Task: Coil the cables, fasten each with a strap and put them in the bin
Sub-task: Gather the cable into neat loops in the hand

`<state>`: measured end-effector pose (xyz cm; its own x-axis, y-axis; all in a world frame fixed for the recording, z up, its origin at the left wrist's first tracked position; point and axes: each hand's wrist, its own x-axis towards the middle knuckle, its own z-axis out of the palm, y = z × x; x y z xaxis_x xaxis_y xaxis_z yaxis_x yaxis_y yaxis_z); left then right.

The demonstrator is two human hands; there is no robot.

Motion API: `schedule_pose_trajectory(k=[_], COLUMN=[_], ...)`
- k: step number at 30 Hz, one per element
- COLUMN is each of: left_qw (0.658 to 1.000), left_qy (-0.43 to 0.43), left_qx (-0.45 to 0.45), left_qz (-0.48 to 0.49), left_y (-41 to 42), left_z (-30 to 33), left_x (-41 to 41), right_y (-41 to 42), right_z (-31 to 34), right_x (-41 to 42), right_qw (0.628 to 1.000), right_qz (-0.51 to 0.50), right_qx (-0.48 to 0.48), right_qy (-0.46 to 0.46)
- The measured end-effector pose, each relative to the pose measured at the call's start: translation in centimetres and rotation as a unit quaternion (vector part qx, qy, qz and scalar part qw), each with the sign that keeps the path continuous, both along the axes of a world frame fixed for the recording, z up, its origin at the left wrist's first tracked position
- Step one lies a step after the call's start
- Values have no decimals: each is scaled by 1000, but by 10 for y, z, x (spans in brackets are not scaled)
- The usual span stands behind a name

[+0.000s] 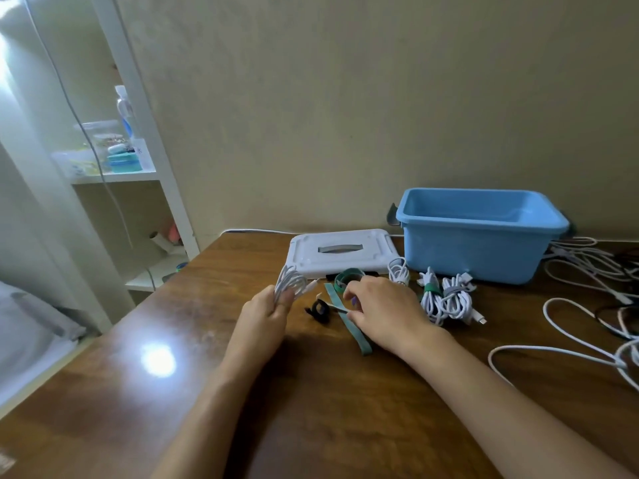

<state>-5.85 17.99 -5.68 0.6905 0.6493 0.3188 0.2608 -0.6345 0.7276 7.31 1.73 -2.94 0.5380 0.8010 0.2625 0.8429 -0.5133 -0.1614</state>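
Bare table (207, 392) lies open toward the viewer; bundled cables (446, 299) and lid (340, 252) crowd the bin (477, 233) front.

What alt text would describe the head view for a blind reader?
A person's left hand holds a coiled white cable while the right hand picks at green straps on a wooden table, near a blue bin.

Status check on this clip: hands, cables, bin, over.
Left hand grips coiled white cable. Right hand picking at green strap. Blue bin looks empty; three bundles wait beside it. Nothing blocking.
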Motion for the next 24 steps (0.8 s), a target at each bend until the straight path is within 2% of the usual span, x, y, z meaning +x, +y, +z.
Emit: schedule_pose_trajectory(k=[5,10,16,19,24], left_qw=[1000,1000,998,997,997], left_qy=[10,-8,-25,-24,-25], left_qx=[4,-15,-62,-70,-78], left_qz=[-15,-14,-9,-8,-13], left_y=[-3,1,4,4,3], left_z=[-2,-3,-6,-6,-5], left_x=[6,6,7,7,7], right_y=[2,1,-1,-1,-5], right_z=[-6,-8,-5,-4,6], right_x=[2,1,12,14,14], right_qw=[999,999,990,968,937], right_qz=[-24,-47,-54,-36,-2], right_qx=[-41,-6,93,162,246], right_qy=[-21,-21,92,189,250])
